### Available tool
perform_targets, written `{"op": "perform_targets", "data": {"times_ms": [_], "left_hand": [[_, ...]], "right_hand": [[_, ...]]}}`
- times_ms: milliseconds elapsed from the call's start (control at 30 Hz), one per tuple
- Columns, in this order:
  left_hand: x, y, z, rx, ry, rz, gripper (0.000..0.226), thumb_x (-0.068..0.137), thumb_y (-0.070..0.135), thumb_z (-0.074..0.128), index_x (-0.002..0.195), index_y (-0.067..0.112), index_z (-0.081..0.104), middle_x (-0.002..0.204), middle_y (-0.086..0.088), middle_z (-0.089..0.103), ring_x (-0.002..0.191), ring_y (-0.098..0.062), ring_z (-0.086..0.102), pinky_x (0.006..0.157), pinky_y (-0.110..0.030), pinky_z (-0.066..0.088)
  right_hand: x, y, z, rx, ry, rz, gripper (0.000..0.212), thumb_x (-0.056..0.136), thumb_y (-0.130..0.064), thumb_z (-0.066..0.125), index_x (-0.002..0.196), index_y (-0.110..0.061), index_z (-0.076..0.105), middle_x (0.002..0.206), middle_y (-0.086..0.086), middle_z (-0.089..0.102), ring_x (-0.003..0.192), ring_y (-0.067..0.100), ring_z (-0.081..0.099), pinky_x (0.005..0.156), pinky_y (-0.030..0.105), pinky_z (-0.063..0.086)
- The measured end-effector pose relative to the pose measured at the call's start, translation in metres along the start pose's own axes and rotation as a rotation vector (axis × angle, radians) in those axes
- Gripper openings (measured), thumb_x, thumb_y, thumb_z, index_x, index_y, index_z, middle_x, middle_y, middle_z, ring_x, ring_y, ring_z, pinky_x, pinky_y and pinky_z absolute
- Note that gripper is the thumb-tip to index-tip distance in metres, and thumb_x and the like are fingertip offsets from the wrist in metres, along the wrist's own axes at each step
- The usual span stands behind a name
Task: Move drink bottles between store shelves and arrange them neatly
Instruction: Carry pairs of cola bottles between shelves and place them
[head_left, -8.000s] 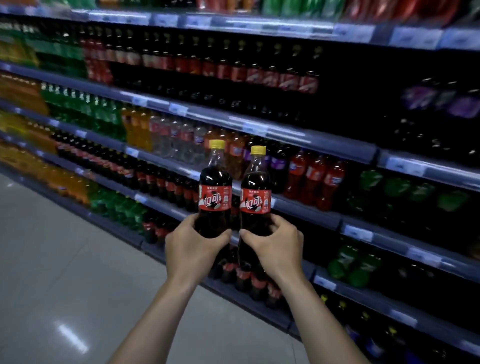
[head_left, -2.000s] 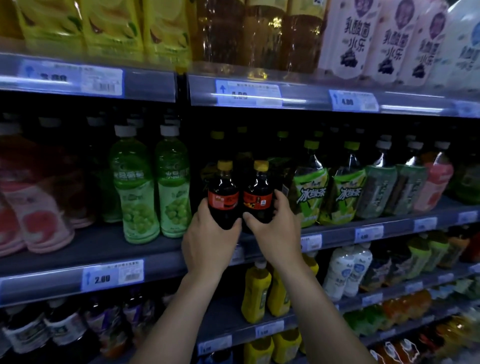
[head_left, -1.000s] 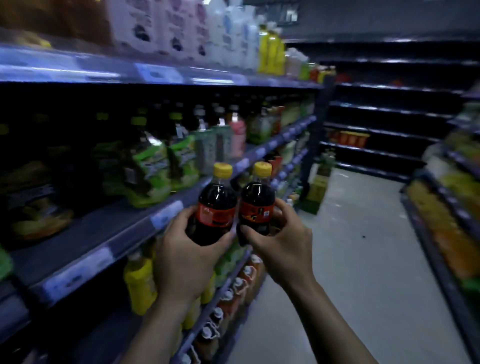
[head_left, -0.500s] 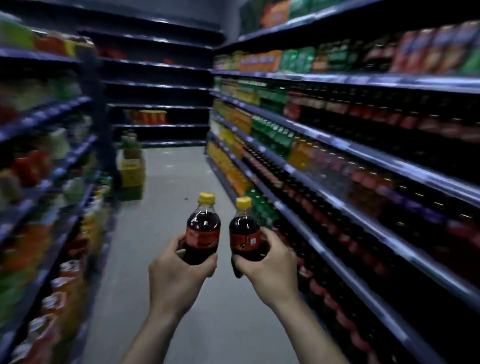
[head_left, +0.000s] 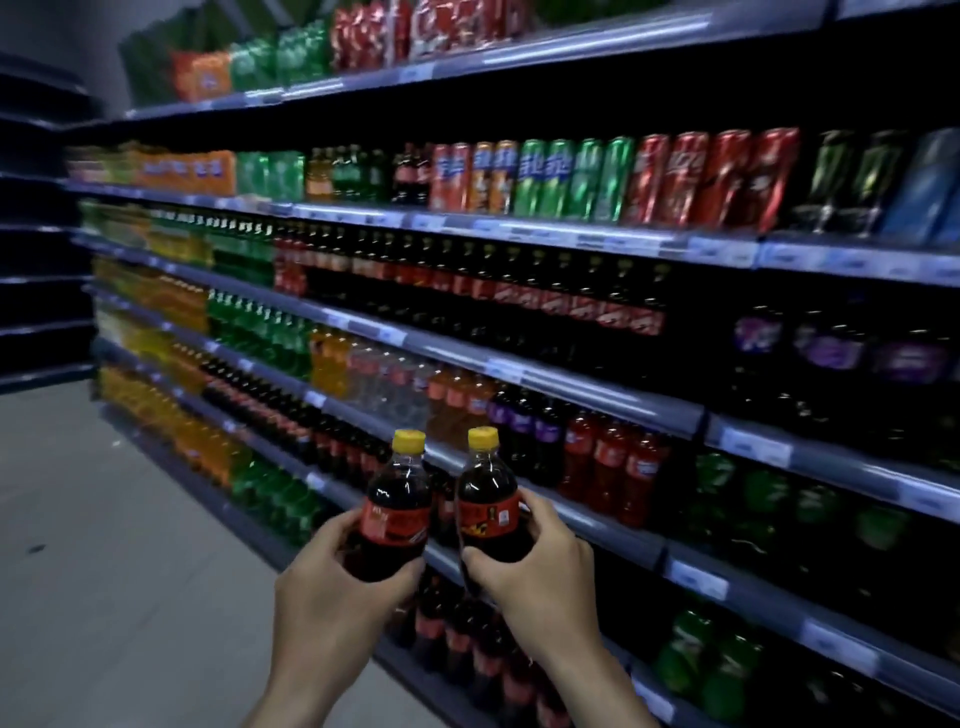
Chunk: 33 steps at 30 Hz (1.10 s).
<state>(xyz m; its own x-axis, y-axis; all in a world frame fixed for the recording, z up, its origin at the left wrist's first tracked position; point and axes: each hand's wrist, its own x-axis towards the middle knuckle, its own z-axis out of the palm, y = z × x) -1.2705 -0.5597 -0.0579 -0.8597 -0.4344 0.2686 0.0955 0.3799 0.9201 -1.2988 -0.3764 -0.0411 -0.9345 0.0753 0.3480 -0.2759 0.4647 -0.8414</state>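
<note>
Our left hand (head_left: 332, 587) wraps left cola bottle (head_left: 393, 512); our right hand (head_left: 530, 566) wraps right cola bottle (head_left: 485, 501). Both upright, side by side, forearms raised before drink shelves (head_left: 545, 374).

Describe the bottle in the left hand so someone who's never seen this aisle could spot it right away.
Start at the long drinks shelving running along the right of the aisle; in front of its lower rows two hands hold up a pair of small dark cola bottles. The left-hand bottle sits in the left hand. Unlike the shelved bottles, both have yellow caps, and this one is farther from the shelving than the right-hand bottle.
</note>
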Motion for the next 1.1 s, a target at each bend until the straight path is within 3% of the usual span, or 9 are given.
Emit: {"op": "perform_targets", "data": {"times_ms": [67,200,400,533,700,867,1000,1067,1100], "left_hand": [[0.018,0.012,0.009,-0.023,-0.046,0.043,0.049,0.061,0.035,0.095,0.101,0.038,0.068,0.088,0.017,0.074,0.086,0.001,0.067,0.074,-0.024,0.053],[0.056,0.038,0.019,-0.043,-0.090,0.110,0.055,0.062,0.040,0.094,0.110,0.033,0.066,0.091,0.020,0.070,0.087,0.005,0.061,0.069,-0.017,0.047],[0.101,0.073,0.015,-0.088,-0.161,0.243,0.050,0.068,0.043,0.090,0.108,0.040,0.059,0.090,0.024,0.067,0.080,0.009,0.060,0.063,-0.010,0.042],[0.125,0.086,0.014,-0.102,-0.171,0.304,0.048,0.067,0.045,0.090,0.101,0.047,0.056,0.089,0.028,0.063,0.083,0.014,0.055,0.067,-0.009,0.040],[0.143,0.091,0.021,-0.141,-0.186,0.298,0.047,0.066,0.044,0.090,0.093,0.050,0.053,0.089,0.028,0.062,0.081,0.018,0.057,0.068,-0.009,0.039],[0.159,0.085,0.034,-0.204,-0.161,0.243,0.048,0.062,0.041,0.093,0.084,0.050,0.052,0.084,0.025,0.061,0.081,0.012,0.052,0.067,-0.008,0.036],[0.175,0.082,0.040,-0.184,-0.113,0.230,0.049,0.065,0.045,0.091,0.090,0.052,0.050,0.087,0.030,0.059,0.082,0.015,0.048,0.072,-0.012,0.039],[0.186,0.080,0.039,-0.168,-0.075,0.240,0.049,0.065,0.046,0.091,0.089,0.054,0.049,0.089,0.031,0.059,0.082,0.017,0.048,0.074,-0.012,0.039],[0.192,0.079,0.037,-0.155,-0.057,0.248,0.049,0.066,0.046,0.091,0.088,0.055,0.048,0.089,0.031,0.059,0.081,0.018,0.049,0.071,-0.009,0.040]], "right_hand": [[0.012,-0.006,-0.007,-0.018,0.035,-0.005,0.047,0.072,-0.033,0.089,0.093,-0.059,0.056,0.083,-0.030,0.071,0.082,-0.020,0.063,0.065,0.007,0.050],[0.036,-0.030,-0.019,-0.011,0.081,-0.032,0.046,0.078,-0.025,0.089,0.110,-0.041,0.060,0.079,-0.026,0.063,0.079,-0.034,0.051,0.062,-0.003,0.042],[0.072,-0.065,-0.019,-0.037,0.190,-0.104,0.039,0.078,-0.024,0.088,0.103,-0.042,0.064,0.075,-0.023,0.072,0.072,-0.021,0.062,0.058,0.001,0.044],[0.092,-0.077,-0.016,-0.038,0.245,-0.130,0.042,0.077,-0.024,0.088,0.082,-0.051,0.055,0.075,-0.049,0.061,0.074,-0.024,0.060,0.061,-0.001,0.043],[0.113,-0.072,-0.009,-0.051,0.287,-0.138,0.041,0.074,-0.031,0.089,0.087,-0.053,0.057,0.084,-0.045,0.066,0.082,-0.017,0.065,0.066,0.005,0.048],[0.133,-0.064,-0.007,-0.020,0.233,-0.169,0.052,0.076,-0.026,0.091,0.085,-0.057,0.049,0.076,-0.059,0.054,0.079,-0.031,0.057,0.067,-0.002,0.046],[0.161,-0.052,0.003,0.005,0.192,-0.176,0.048,0.074,-0.035,0.091,0.098,-0.055,0.055,0.081,-0.033,0.069,0.083,-0.023,0.062,0.072,0.002,0.050],[0.178,-0.048,0.012,0.017,0.164,-0.192,0.051,0.073,-0.040,0.090,0.113,-0.051,0.061,0.091,-0.030,0.072,0.087,-0.015,0.066,0.079,0.013,0.056],[0.187,-0.050,0.017,0.037,0.141,-0.195,0.048,0.074,-0.038,0.090,0.110,-0.050,0.061,0.089,-0.032,0.072,0.084,-0.015,0.066,0.074,0.013,0.055]]}}
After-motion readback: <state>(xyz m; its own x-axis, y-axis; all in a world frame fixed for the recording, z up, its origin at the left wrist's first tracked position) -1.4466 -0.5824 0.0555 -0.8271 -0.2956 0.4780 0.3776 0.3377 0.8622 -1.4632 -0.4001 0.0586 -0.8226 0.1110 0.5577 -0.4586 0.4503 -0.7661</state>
